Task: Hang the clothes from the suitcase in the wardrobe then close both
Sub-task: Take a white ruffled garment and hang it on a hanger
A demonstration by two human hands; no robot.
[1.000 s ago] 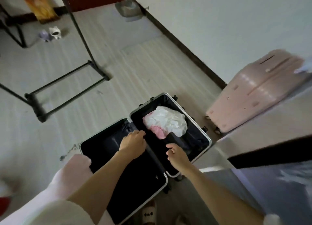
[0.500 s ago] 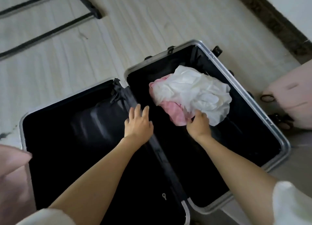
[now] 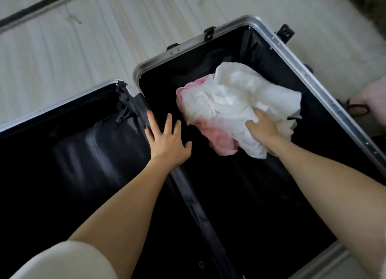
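1. The black hard-shell suitcase with a silver metal rim (image 3: 292, 55) lies open flat on the pale wood-grain floor (image 3: 62, 55), its two dark-lined halves side by side.

2. The right hand (image 3: 262, 127) is in the right half of the case, its fingers curled into the crumpled white cloth garment (image 3: 240, 98) and gripping a fold of it; the fingertips are buried in the fabric and cannot be seen.

3. Under that grip and to its left, a pink cloth garment (image 3: 217, 139) shows beneath the white one, with another pink edge showing at the bundle's far left side. Both garments are still inside the case, bunched together in the upper part of the right half.

4. The left hand (image 3: 167, 138) is left of the grip, well apart from the clothes, fingers straight and spread, holding nothing. It lies over the black fabric hinge strip (image 3: 133, 103) between the two halves; whether the palm presses on it cannot be told.

5. Left of that hand, the left half of the case shows only glossy black lining.

6. Beyond the grip, to the right outside the rim, part of a pale pink object (image 3: 376, 98) reaches the frame edge, too cropped to identify.

7. Far to the upper left, a black metal bar (image 3: 41, 5) lies across the floor.

8. A cream short sleeve (image 3: 62, 262) covers the left upper arm at the bottom of the view.
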